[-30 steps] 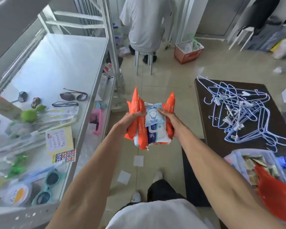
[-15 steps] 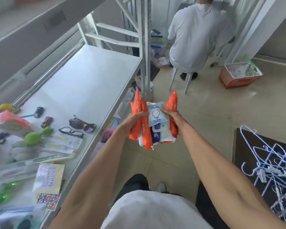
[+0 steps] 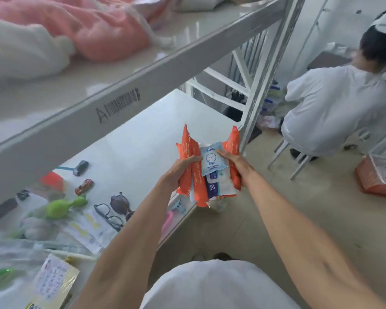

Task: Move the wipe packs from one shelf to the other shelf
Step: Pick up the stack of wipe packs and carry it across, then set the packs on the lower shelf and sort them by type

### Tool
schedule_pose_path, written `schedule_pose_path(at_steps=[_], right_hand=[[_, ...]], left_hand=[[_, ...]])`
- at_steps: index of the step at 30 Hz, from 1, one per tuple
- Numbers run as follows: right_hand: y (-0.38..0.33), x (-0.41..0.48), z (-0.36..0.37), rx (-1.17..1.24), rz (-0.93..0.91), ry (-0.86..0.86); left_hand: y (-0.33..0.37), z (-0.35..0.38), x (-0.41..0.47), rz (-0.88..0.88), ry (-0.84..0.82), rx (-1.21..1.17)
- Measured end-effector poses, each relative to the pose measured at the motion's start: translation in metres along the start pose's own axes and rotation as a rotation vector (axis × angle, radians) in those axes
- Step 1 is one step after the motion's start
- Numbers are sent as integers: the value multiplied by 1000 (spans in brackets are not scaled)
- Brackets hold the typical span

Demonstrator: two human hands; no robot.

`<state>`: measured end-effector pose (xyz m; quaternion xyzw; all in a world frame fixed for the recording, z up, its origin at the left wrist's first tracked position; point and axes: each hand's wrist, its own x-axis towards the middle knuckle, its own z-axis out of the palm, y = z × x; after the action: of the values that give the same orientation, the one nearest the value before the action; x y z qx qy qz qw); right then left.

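1. The person holds a bundle of wipe packs [image 3: 210, 172] upright between both hands, in the air over the front edge of the lower shelf [image 3: 143, 139], near that shelf's far right corner and beside the white upright post [image 3: 261, 90].
2. The left hand [image 3: 179, 172] presses against the left side of the bundle, its grip closed, with the thumb lying across the front of an orange pack.
3. The right hand [image 3: 236, 166] presses from the right side, its grip likewise closed on the bundle, with the thumb resting on the small pale blue pack at the front.
4. The bundle has orange packs on its outer sides, a white pack with a dark label in the middle, and the pale blue pack with a cartoon face on top.
5. The far part of the lower shelf is bare; its nearer part carries sunglasses [image 3: 120, 205], black-framed glasses [image 3: 108, 216], a green toy [image 3: 61, 208], two small toy cars [image 3: 83, 186] and papers.
6. The upper shelf [image 3: 112, 103] runs across the top left, bearing pink and white soft fabric [image 3: 76, 34] near its back edge.
7. On the right, another person in a white shirt [image 3: 334, 110] sits on a stool, facing away, with an orange basket [image 3: 379, 177] on the floor nearby.
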<state>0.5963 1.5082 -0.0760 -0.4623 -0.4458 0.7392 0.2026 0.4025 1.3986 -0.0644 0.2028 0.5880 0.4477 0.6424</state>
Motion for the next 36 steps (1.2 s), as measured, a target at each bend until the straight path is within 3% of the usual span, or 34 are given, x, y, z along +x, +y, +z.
schedule_pose_path(at_steps=[9, 16, 20, 28, 36], right_hand=[[-39, 119, 112, -333, 30, -321], [-39, 192, 139, -612, 40, -224], [-44, 198, 138, -824, 15, -165], [-42, 197, 120, -964, -65, -182], [-36, 198, 106, -1157, -153, -163]], left_hand=[[4, -82, 0, 90, 395, -291], [5, -84, 34, 104, 731, -424], [11, -76, 42, 2, 1093, -208], [-5, -45, 22, 151, 1060, -245], [-9, -25, 12, 143, 1111, -89]])
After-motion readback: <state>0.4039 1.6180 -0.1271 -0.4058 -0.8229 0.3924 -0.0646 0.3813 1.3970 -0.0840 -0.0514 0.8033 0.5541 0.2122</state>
